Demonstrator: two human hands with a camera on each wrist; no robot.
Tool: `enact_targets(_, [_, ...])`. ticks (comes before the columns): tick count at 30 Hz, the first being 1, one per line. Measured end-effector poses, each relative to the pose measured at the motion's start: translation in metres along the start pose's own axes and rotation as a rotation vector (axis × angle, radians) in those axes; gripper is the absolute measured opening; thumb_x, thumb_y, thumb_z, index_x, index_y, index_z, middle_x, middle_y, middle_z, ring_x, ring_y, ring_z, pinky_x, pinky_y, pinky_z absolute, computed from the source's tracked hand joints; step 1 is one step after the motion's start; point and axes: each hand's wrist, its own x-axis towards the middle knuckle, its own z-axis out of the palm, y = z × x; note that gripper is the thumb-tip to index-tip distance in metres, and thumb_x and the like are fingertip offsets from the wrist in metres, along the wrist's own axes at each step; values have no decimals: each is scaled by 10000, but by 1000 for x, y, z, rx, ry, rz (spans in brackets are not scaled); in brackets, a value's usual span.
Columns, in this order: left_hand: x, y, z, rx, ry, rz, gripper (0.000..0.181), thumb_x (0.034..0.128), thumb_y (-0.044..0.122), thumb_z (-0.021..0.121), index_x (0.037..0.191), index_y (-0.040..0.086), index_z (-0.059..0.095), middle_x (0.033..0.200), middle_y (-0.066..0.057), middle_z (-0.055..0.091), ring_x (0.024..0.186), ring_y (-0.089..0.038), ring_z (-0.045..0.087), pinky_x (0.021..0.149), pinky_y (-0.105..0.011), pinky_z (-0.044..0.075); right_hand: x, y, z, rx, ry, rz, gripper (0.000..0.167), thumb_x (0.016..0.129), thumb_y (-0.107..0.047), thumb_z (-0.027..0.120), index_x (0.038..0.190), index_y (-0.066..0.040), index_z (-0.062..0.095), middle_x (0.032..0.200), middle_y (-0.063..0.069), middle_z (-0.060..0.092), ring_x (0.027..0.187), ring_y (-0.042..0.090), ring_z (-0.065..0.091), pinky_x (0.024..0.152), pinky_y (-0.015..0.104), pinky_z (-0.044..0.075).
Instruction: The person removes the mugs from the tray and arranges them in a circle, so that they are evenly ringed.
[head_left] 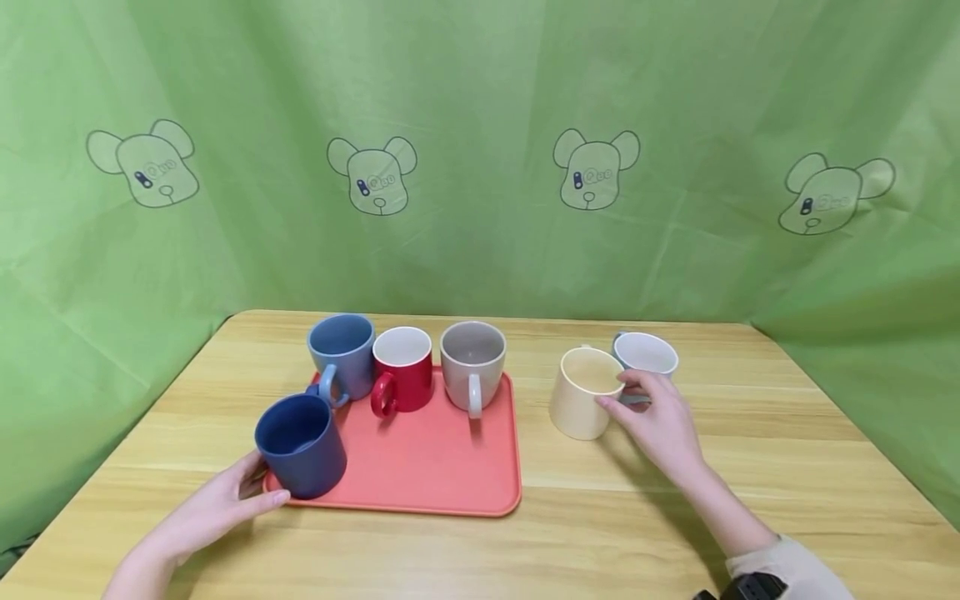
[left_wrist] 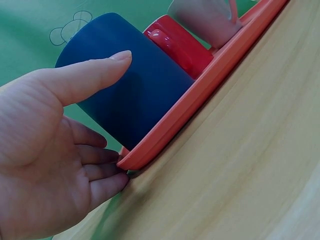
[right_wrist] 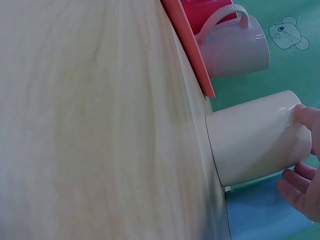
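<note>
A cream mug (head_left: 581, 408) is to the right of the tray, and my right hand (head_left: 663, 425) pinches its right side near the rim between thumb and fingers. Whether its base touches the table I cannot tell. Close behind and to its right is a light blue mug with a white inside (head_left: 647, 353), partly covered by that hand. My left hand (head_left: 210, 510) is at the near left corner of the red tray (head_left: 420, 475), fingers relaxed around the outside of a dark blue mug (head_left: 307, 458). In the left wrist view, fingertips (left_wrist: 117, 182) touch the tray's corner.
Along the tray's back stand a medium blue mug (head_left: 351, 367), a red mug with a white inside (head_left: 408, 383) and a grey mug (head_left: 472, 367), handles toward me. The wooden table (head_left: 600, 533) reaches a green cloth backdrop (head_left: 480, 250) with printed bear heads.
</note>
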Motion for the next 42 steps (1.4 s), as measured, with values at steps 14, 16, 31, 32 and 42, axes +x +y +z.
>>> enact_targets(14, [0, 2, -1, 6, 2, -31, 780, 903, 221, 607, 1422, -124, 137, 1421, -340, 260, 1257, -439, 365, 850, -106, 370, 4, 5, -1, 48, -20, 51, 429, 765, -145, 767, 1093, 58, 580, 964, 179, 630, 853, 305, 630, 680, 172, 507])
enact_targets(16, [0, 2, -1, 12, 7, -30, 773, 903, 225, 607, 1423, -117, 148, 1418, -332, 277, 1250, -428, 383, 849, -110, 374, 4, 3, -3, 78, -18, 63, 405, 772, -122, 758, 1084, 64, 580, 967, 188, 630, 849, 254, 630, 678, 126, 490])
enact_targets(31, [2, -4, 0, 4, 18, 16, 739, 893, 199, 622, 1409, -117, 198, 1379, -316, 355, 1223, -396, 425, 869, -131, 386, 15, -45, -12, 139, 46, -90, 287, 794, -31, 712, 1054, 45, 617, 1008, 152, 627, 817, -10, 561, 690, 100, 471])
enact_targets(32, [2, -4, 0, 1, 16, 17, 744, 894, 198, 620, 1412, -117, 189, 1387, -321, 340, 1231, -405, 414, 874, -133, 385, 14, -50, -9, 151, 36, -105, 284, 791, -17, 710, 1051, 48, 618, 1005, 153, 627, 831, 35, 574, 691, 128, 485])
enact_targets(42, [-1, 1, -6, -41, -19, 2, 784, 912, 194, 590, 1425, -130, 94, 1456, -336, 154, 1305, -457, 260, 925, -144, 364, 9, -88, 25, 178, -210, -205, 341, 776, -49, 729, 1090, 19, 618, 1031, 110, 624, 949, 229, 588, 717, 338, 538])
